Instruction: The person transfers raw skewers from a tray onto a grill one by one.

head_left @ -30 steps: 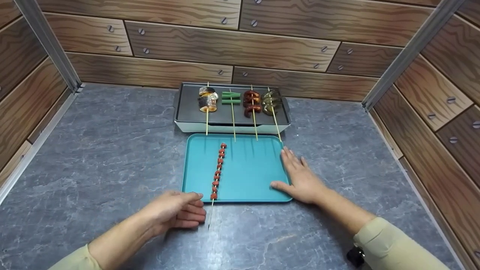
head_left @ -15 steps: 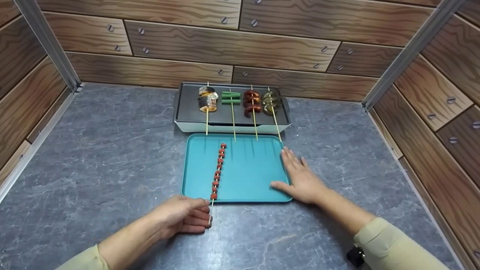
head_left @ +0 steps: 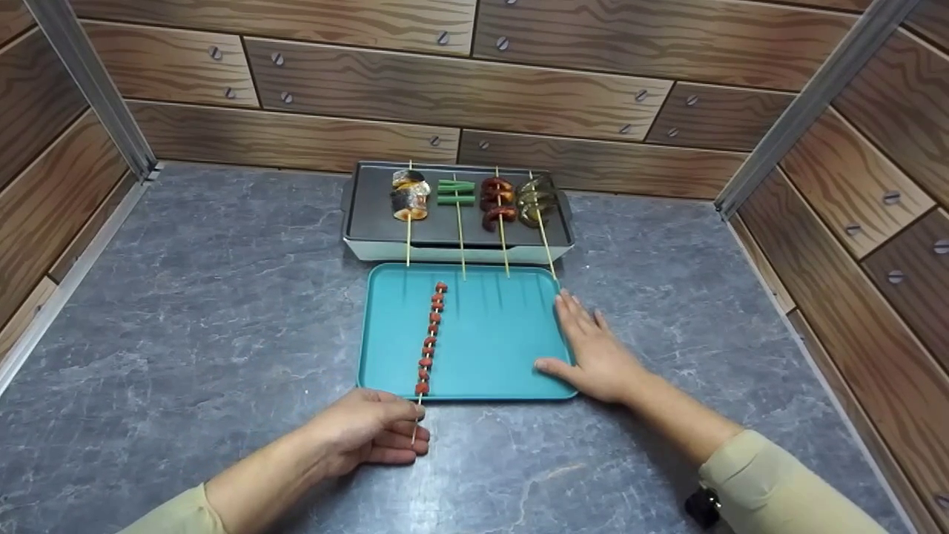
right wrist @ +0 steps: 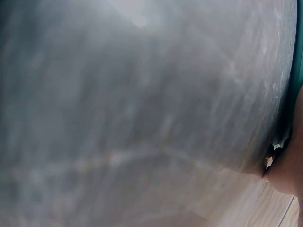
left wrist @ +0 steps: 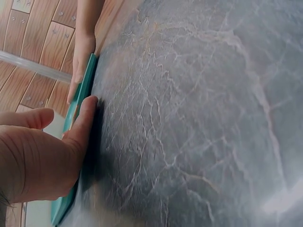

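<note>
A skewer of small red pieces lies lengthwise on the left part of a teal tray, its bare stick end jutting past the front rim. My left hand is at that end, thumb above the stick and fingers below it. In the left wrist view a gap shows between the left thumb and forefinger. My right hand rests along the tray's right rim, fingers straight and thumb over the tray's inside. In the right wrist view only part of the right hand shows, beside the tray's edge.
Behind the tray stands a grill plate bearing a silvery fish skewer, a green-stalk skewer, a dark red skewer and an olive-green skewer. Their sticks overhang its front. Wood-patterned walls enclose the grey table.
My left hand has moved right to the skewer's bare stick end, its thumb now over it. The right hand and the skewers have stayed put.
</note>
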A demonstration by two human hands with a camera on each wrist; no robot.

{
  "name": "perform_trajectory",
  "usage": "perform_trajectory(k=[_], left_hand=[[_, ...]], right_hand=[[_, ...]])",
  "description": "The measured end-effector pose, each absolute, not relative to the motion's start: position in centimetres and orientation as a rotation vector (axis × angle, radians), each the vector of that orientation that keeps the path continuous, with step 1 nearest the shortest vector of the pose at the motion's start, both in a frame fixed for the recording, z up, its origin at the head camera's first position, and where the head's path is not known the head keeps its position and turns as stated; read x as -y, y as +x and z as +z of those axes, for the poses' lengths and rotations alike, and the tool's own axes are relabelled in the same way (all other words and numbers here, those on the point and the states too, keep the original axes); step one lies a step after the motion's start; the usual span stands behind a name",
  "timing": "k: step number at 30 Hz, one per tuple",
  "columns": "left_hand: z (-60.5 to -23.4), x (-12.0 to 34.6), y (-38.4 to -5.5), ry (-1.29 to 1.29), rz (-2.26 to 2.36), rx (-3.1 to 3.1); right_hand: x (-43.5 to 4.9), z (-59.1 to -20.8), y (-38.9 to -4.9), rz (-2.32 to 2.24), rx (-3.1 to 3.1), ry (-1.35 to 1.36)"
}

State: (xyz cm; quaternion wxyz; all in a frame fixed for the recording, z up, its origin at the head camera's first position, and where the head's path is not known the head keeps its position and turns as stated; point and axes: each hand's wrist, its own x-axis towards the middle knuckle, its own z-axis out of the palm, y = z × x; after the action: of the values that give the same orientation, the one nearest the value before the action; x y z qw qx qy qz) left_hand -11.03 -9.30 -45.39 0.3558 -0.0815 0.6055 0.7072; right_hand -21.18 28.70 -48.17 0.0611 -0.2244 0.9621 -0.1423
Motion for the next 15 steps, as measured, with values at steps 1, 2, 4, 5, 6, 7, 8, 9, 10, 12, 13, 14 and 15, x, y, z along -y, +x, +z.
perform_trajectory(k=[1,2,4,5,6,7,8,9,10,12,13,14,15], left_hand=[[-45.43,9.26,-11.02,-0.207,1.832,-1.558],[-45.44,9.24,-11.01,-0.202,1.838,-1.552],[-45.47,9.18,-11.01,-0.199,1.844,-1.54],[-45.47,9.15,-11.01,-0.197,1.847,-1.533],[-45.47,9.13,-11.03,-0.198,1.847,-1.527],[-45.49,9.1,-11.04,-0.199,1.849,-1.52],[-45.5,9.08,-11.05,-0.199,1.851,-1.516],[-45.5,9.06,-11.05,-0.2,1.853,-1.511],[-45.49,9.04,-11.06,-0.2,1.856,-1.507],[-45.48,9.03,-11.05,-0.205,1.858,-1.503],[-45.47,9.02,-11.05,-0.206,1.861,-1.501],[-45.45,9.02,-11.04,-0.207,1.863,-1.499],[-45.44,9.02,-11.03,-0.206,1.865,-1.497]], right_hand=[[-28.7,-48.16,-21.17,-0.429,-2.91,-0.678],[-28.69,-48.16,-21.16,-0.427,-2.911,-0.678],[-28.7,-48.16,-21.15,-0.425,-2.913,-0.678],[-28.69,-48.15,-21.14,-0.425,-2.914,-0.679],[-28.69,-48.14,-21.14,-0.424,-2.916,-0.679],[-28.68,-48.13,-21.14,-0.422,-2.918,-0.68],[-28.67,-48.12,-21.14,-0.418,-2.92,-0.681],[-28.66,-48.11,-21.13,-0.416,-2.922,-0.682],[-28.65,-48.1,-21.13,-0.413,-2.924,-0.684],[-28.64,-48.07,-21.11,-0.408,-2.926,-0.687],[-28.63,-48.06,-21.12,-0.408,-2.926,-0.688],[-28.62,-48.06,-21.12,-0.41,-2.927,-0.689],[-28.62,-48.04,-21.12,-0.411,-2.927,-0.69]])
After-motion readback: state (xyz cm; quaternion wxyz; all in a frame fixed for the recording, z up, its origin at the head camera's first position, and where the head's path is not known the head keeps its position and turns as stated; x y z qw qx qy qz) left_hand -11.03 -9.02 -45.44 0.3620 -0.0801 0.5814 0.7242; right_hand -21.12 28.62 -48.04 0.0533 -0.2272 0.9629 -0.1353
